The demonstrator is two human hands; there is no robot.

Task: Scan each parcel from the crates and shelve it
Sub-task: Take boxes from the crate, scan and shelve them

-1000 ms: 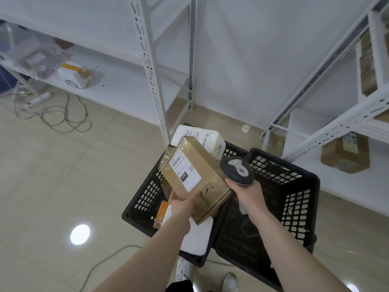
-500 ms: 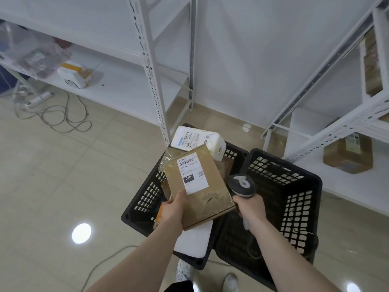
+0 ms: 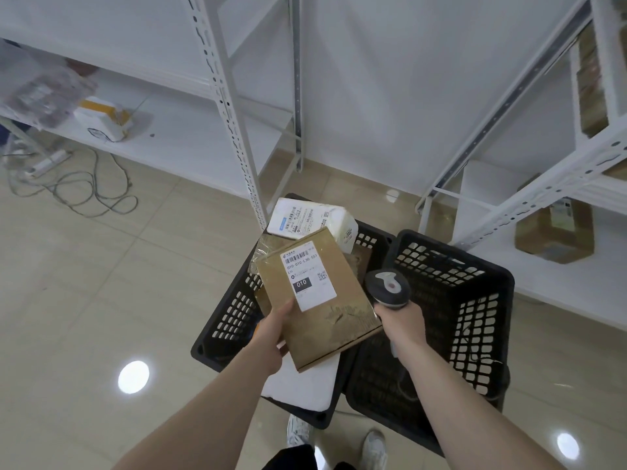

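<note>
From the head camera, the left hand (image 3: 273, 329) grips a brown parcel (image 3: 317, 300) label-up above the left black crate (image 3: 230, 320), while the right hand (image 3: 402, 320) is closed around a scanner (image 3: 388, 288) just beside the parcel's right edge.

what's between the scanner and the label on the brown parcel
Only bare brown cardboard of the brown parcel: in the head view, the scanner sits just off its right edge, and nothing covers the label.

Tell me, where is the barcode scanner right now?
In the head view, the scanner is gripped in the right hand, above the right black crate, just right of the brown parcel.
</note>
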